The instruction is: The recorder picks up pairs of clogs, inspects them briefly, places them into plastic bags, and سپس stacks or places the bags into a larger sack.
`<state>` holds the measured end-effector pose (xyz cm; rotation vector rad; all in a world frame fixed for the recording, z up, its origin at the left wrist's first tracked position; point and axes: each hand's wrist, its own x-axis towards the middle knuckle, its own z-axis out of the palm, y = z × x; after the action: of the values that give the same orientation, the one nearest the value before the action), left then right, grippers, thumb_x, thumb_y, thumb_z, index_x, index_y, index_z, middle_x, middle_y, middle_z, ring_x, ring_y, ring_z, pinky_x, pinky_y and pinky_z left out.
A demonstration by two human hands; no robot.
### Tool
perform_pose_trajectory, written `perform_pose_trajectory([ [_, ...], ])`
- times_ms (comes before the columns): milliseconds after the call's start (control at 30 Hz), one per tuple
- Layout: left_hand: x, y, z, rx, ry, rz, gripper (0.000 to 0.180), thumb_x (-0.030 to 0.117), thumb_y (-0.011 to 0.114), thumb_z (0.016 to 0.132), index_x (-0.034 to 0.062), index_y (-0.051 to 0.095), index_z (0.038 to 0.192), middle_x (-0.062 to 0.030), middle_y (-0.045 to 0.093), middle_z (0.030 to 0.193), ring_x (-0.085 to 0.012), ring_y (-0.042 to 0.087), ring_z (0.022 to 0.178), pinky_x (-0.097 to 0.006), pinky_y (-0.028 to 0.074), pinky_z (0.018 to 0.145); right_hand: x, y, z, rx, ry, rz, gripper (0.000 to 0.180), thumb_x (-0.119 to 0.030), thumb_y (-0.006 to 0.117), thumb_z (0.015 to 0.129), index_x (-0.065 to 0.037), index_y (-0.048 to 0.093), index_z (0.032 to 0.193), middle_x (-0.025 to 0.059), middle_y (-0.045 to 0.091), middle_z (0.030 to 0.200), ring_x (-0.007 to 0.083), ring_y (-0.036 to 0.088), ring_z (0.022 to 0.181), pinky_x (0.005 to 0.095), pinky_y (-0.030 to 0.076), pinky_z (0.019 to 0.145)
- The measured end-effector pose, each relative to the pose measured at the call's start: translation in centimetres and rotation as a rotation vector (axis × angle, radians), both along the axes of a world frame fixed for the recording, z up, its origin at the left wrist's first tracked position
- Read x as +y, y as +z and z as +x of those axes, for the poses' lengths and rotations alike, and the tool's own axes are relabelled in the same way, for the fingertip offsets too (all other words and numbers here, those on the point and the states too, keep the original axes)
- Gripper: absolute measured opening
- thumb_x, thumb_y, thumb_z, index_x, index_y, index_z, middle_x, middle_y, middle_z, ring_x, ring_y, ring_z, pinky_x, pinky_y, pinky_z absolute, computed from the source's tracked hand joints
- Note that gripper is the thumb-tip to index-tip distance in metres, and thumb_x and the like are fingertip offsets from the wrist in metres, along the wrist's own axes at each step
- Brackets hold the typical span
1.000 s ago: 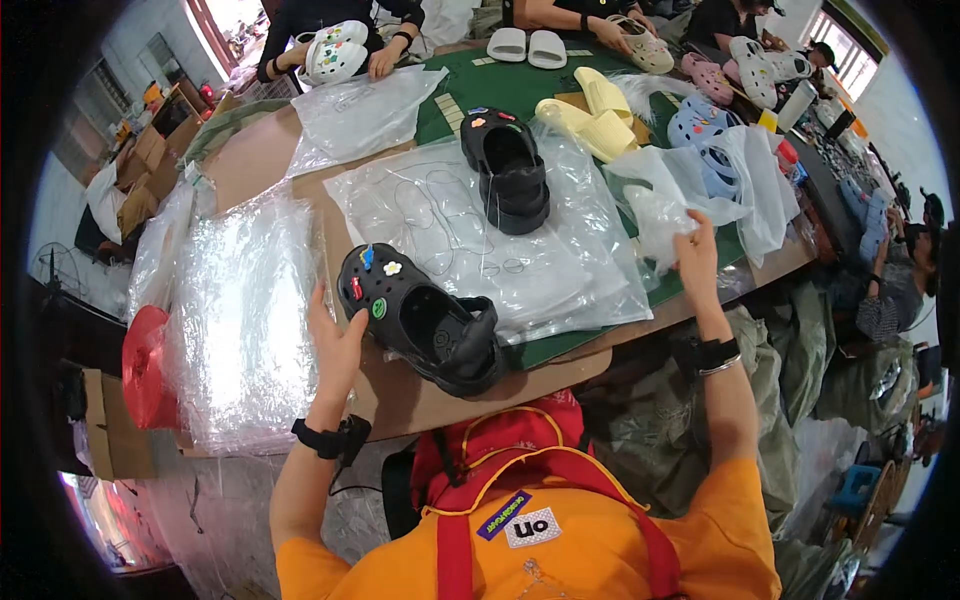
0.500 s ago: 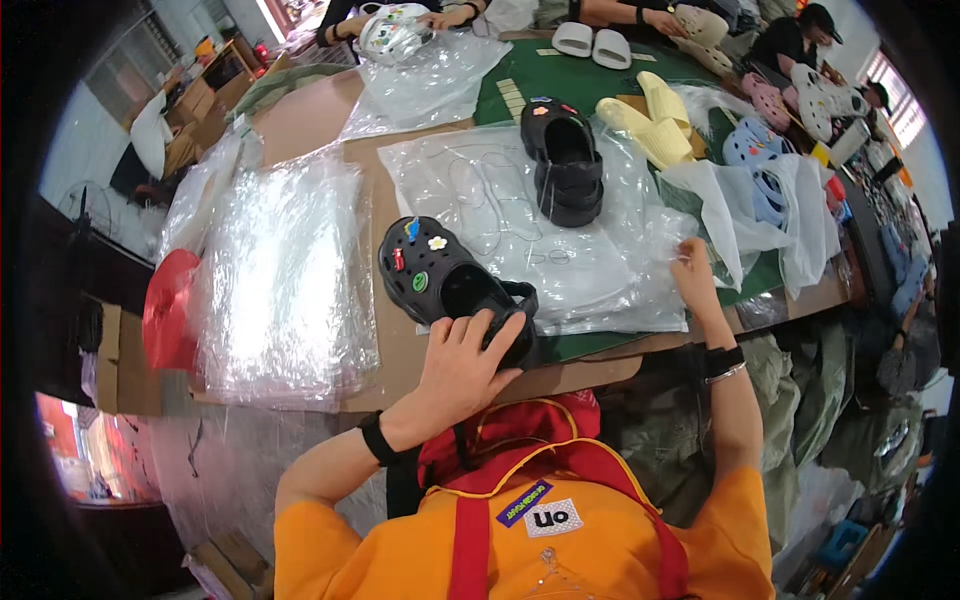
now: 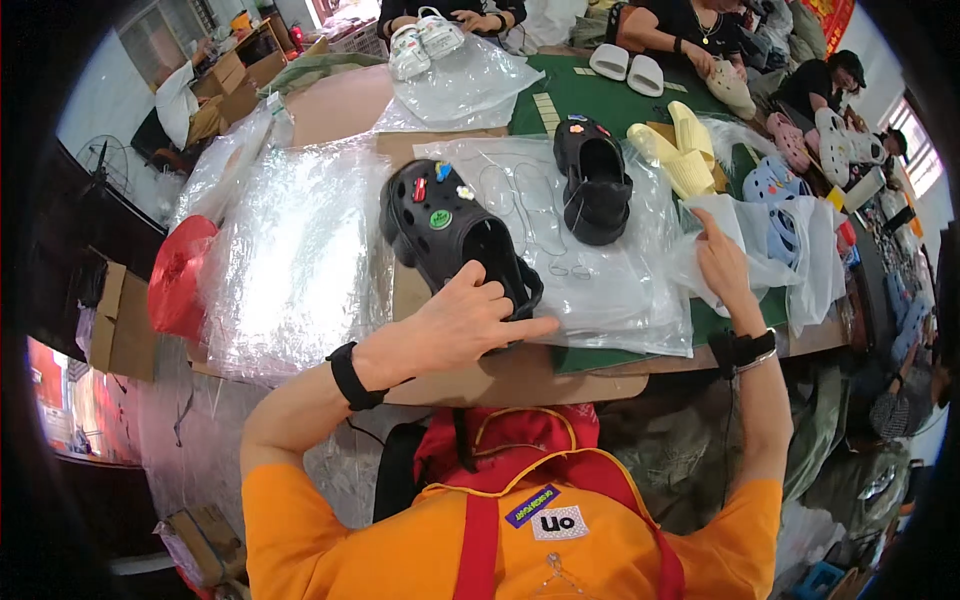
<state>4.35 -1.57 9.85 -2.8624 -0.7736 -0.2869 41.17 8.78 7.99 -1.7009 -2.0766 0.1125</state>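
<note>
A black clog (image 3: 440, 225) with coloured charms lies on the table edge in front of me, toe pointing away. My left hand (image 3: 470, 320) grips its heel end, thumb on the rim of the opening and fingers stretched right under the strap. My right hand (image 3: 722, 262) pinches a clear plastic bag (image 3: 800, 255) that holds a pale blue clog (image 3: 770, 195). A second black clog (image 3: 595, 180) rests farther back on clear plastic sheets (image 3: 610, 285) spread between my hands.
A thick stack of clear bags (image 3: 290, 250) lies at the left, with a red bag (image 3: 180, 275) and a cardboard box (image 3: 115, 320) beyond the edge. Yellow clogs (image 3: 680, 150), white sandals (image 3: 630, 68) and other people's hands are at the far side.
My left hand moved from the left side of the charm-covered clog to its heel end and took hold there. My right hand stayed at the clear bag.
</note>
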Motion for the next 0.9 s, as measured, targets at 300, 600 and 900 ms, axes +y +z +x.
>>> perform_pose_trajectory([
  [300,1.1,-3.2,-3.6,0.040,0.243,-0.089,0.067,0.027,0.068,0.073,0.0199,0.039,0.133,-0.0021,0.052,0.075,-0.0198,0.053,0.078,-0.039,0.035,0.083,4.9,1.5,-8.3,-0.226,0.311,-0.382,0.069,-0.039,0.060,0.077,-0.018,0.029,0.136,0.0261,0.061,0.086,0.0418,0.058,0.084,0.0480,0.044,0.073],
  [600,2.8,-4.0,0.1,-0.055,0.592,-0.246,0.069,0.037,0.065,0.073,0.0138,0.036,0.132,-0.0139,0.063,0.083,-0.0302,0.061,0.079,-0.043,0.033,0.077,7.6,4.0,-11.0,-0.146,0.303,-0.040,0.037,-0.035,0.063,0.077,-0.006,0.053,0.098,0.0202,0.062,0.084,0.0381,0.059,0.082,0.0452,0.045,0.068],
  [900,1.9,-2.2,-1.1,-0.383,0.581,-0.417,0.054,0.013,0.063,0.069,0.0210,0.050,0.121,-0.0117,0.065,0.091,-0.0333,0.060,0.081,-0.042,0.047,0.072,-1.0,8.4,-14.0,-0.218,0.437,0.011,0.032,-0.033,0.065,0.075,-0.009,0.053,0.092,0.0157,0.061,0.073,0.0353,0.059,0.075,0.0442,0.044,0.062],
])
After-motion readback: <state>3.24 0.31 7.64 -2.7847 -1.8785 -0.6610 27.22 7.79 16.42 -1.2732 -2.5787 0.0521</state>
